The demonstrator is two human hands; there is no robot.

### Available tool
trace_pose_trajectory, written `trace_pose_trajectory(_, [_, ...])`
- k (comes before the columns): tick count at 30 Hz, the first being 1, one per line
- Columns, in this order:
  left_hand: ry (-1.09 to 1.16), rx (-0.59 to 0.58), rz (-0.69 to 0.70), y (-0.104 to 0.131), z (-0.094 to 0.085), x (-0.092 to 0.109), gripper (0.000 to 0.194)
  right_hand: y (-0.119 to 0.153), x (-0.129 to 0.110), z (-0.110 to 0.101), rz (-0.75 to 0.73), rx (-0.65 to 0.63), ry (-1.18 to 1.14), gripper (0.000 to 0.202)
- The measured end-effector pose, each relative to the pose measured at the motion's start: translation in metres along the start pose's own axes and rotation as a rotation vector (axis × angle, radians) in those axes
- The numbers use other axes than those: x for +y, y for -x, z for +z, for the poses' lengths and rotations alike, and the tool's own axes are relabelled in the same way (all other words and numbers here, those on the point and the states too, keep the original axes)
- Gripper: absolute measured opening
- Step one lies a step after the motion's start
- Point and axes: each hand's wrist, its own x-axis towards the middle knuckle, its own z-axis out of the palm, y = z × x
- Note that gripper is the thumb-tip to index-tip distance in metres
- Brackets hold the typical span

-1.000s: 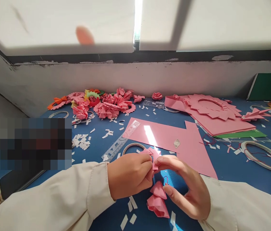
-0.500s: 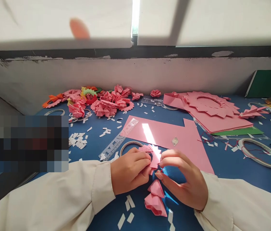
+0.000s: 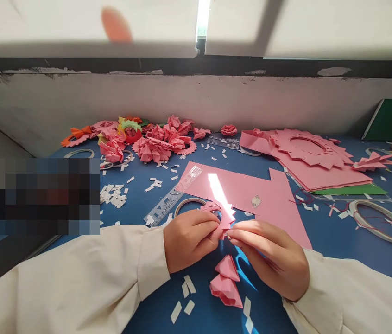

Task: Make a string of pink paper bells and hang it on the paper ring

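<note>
My left hand (image 3: pixel 191 239) is closed round the left side of a small ring of folded pink paper (image 3: pixel 226 217) with a toothed outer edge. At the ring's lower right edge, the fingertips of my right hand (image 3: pixel 272 253) are pinched together on the paper; what lies right between them is mostly hidden. Below the hands, a folded pink paper piece (image 3: pixel 226 290) lies on the blue table, its upper part pointed. A roll of tape (image 3: pixel 191 202) shows partly behind my left hand. Sunlight falls across the ring.
Pink card (image 3: pixel 230 178) lies ahead, with a clear ruler (image 3: pixel 173 197) across its left corner. Pink paper flowers (image 3: pixel 152 148) are heaped at the back left. A large pink ring (image 3: pixel 310 146) rests back right, near a tape roll (image 3: pixel 382 220). White paper scraps (image 3: pixel 114 195) are scattered about.
The thumb and fingers of my right hand were apart and have closed together at the ring's edge. My left hand keeps its hold. The whole view has shifted slightly.
</note>
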Motion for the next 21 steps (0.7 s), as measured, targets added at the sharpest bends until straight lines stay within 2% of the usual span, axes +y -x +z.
trace_pose_trajectory(6, [-0.068,-0.004,-0.001,-0.0002,-0.0034,-0.0057,0.013,0.0017,0.0027,0.0027,0.024,-0.005,0.036,0.033])
trace_pose_trajectory(14, [-0.215,-0.052,0.111,0.0021,-0.0046,-0.005,0.011,0.0048,0.0066,0.0059,0.082,0.017,0.108,0.023])
trace_pose_trajectory(21, [-0.276,-0.031,0.153,-0.0016,-0.004,-0.0032,0.012,0.0072,0.0086,0.0074,0.098,-0.028,0.095,0.021])
